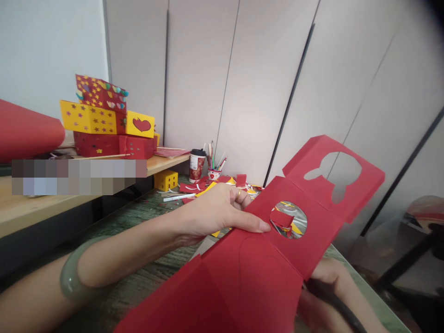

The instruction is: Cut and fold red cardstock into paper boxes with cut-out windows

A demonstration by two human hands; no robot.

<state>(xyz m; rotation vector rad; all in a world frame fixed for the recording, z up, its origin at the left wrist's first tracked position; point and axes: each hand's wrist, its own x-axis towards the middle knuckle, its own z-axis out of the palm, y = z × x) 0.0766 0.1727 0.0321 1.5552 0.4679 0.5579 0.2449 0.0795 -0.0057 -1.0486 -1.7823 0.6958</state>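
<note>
A folded sheet of red card (256, 273) stretches from the bottom of the view up to the right. Two shapes are cut through it: a round hole and, higher up, a lobed opening. Faint curved pencil lines show on its lower panel. My left hand (229, 210) grips the card's left edge, thumb on top near the round hole and fingers underneath. At the lower right edge, my right hand (331, 277) is curled partly behind the card. A dark curved strip (342, 305) lies against it; what that belongs to is hidden.
Red and yellow decorated boxes (100, 122) are stacked on a wooden shelf (166, 163) at left. Beyond my left hand are a lidded paper cup (197, 166), a pen holder (214, 174), a small yellow box (166, 180) and paper scraps (189, 187) on the green tabletop (149, 268).
</note>
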